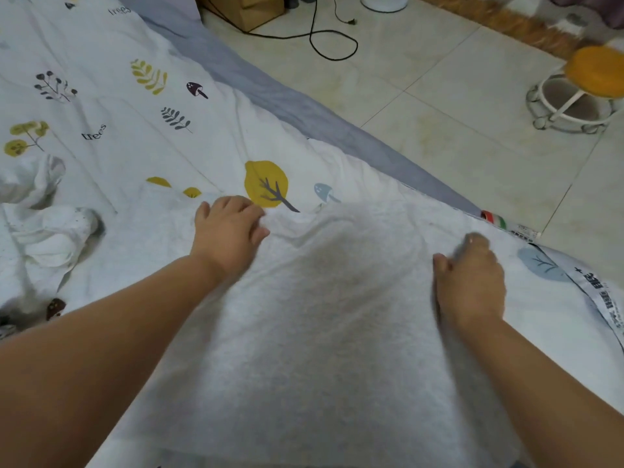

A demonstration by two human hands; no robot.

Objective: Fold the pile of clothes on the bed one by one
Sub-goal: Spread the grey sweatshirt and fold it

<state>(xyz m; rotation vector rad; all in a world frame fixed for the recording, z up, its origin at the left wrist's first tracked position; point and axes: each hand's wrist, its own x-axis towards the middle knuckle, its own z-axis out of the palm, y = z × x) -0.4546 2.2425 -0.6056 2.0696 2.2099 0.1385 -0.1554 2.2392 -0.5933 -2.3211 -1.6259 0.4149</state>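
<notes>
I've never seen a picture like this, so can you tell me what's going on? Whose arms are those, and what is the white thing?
There is no machine here. A person wears a camera on their head, so you look down at their own two arms. They lean over a bed with a white cover printed with trees and mushrooms. Spread flat on it is a plain white cloth garment they are folding. The left hand grips its far edge with curled fingers. The right hand is at its right side, too blurred to tell. More crumpled white clothes wait on the left.

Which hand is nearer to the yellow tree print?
Left. The left hand lies just beside the yellow tree print; the right hand is farther off, across the white garment.
</notes>
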